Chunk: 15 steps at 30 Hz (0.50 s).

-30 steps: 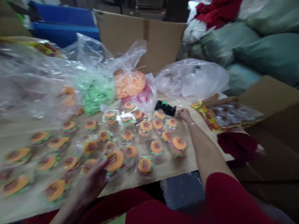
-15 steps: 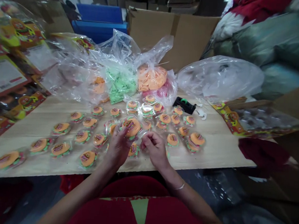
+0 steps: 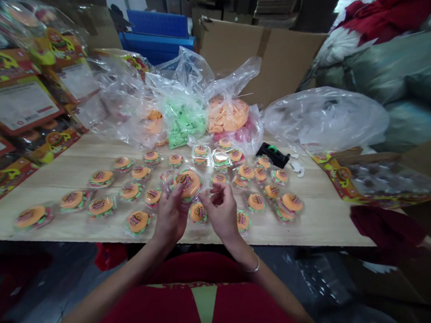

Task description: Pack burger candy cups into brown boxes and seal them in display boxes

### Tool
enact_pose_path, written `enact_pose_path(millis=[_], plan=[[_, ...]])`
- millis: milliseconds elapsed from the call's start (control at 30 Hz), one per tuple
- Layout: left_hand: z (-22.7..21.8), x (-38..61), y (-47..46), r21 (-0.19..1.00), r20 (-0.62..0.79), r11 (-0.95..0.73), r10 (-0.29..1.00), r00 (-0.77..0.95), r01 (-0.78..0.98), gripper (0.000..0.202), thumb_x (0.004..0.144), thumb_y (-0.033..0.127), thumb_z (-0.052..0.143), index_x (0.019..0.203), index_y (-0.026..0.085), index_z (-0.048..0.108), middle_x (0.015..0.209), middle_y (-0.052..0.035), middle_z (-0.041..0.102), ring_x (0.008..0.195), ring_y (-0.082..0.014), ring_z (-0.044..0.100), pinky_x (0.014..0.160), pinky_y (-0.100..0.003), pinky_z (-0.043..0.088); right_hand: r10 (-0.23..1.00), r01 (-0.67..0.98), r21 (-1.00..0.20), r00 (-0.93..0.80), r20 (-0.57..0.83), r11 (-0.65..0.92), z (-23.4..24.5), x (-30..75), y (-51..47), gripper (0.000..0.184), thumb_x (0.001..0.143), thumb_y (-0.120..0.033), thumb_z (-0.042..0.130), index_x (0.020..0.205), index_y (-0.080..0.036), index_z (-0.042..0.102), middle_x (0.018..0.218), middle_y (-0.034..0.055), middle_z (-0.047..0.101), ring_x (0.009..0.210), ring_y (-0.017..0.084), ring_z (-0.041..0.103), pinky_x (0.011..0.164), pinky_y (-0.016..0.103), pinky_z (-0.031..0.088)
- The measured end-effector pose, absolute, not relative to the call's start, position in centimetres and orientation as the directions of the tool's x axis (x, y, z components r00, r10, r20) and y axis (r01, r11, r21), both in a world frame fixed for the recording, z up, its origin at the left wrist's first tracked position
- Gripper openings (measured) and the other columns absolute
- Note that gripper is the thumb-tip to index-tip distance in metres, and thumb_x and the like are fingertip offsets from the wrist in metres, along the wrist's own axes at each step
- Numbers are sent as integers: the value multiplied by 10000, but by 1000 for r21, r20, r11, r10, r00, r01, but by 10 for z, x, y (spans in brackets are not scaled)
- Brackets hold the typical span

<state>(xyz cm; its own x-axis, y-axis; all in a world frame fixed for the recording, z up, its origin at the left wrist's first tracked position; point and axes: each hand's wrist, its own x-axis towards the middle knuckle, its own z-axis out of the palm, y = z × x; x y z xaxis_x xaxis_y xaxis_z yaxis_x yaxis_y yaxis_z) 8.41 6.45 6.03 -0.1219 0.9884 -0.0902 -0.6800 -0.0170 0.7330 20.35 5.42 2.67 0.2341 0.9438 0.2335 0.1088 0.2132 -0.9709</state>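
A toy-like burger in a clear plastic case (image 3: 188, 183) is in my left hand (image 3: 172, 217), thumb on its front and fingers behind. My right hand (image 3: 224, 211) is at the case's right edge with thumb and fingertips pinched together; what they grip, if anything, is too small to make out. Around both hands lie several more cased burgers, such as one at the near left (image 3: 137, 222) and one just below the held case (image 3: 198, 212). Each has an orange top with a printed label and green and red layers beneath.
Bags of green pieces (image 3: 183, 121) and orange pieces (image 3: 227, 116) stand at the back of the table (image 3: 319, 226). A black tape dispenser (image 3: 273, 155) sits right of centre. Printed display boxes (image 3: 20, 104) are stacked at left; an opened one (image 3: 344, 180) with clear trays is at right.
The view has shifted slightly, so the table appears further right. My right hand has turned from a closed fist to a fingertip pinch and come closer to the held case.
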Motion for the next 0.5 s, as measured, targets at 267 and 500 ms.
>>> enact_pose_path(millis=[267,500], plan=[[48,93,59,706,-26,-137,976,-218,-695,269,750,270,806,936,235,614,1011,15,705,923,-130,667,853,-258,533,986,-48,-987,83,147,151,31,194,48,336,884,-492,606,716,-201,597,624,-16,526,572,131,478,543,259,394],[24,101,40,758,-58,-113,969,-239,-643,363,783,298,783,1087,247,592,1053,-8,688,912,-133,660,835,-244,530,999,-206,-978,19,43,46,11,187,49,460,902,-637,481,685,-232,450,519,-61,436,450,106,392,441,237,336]])
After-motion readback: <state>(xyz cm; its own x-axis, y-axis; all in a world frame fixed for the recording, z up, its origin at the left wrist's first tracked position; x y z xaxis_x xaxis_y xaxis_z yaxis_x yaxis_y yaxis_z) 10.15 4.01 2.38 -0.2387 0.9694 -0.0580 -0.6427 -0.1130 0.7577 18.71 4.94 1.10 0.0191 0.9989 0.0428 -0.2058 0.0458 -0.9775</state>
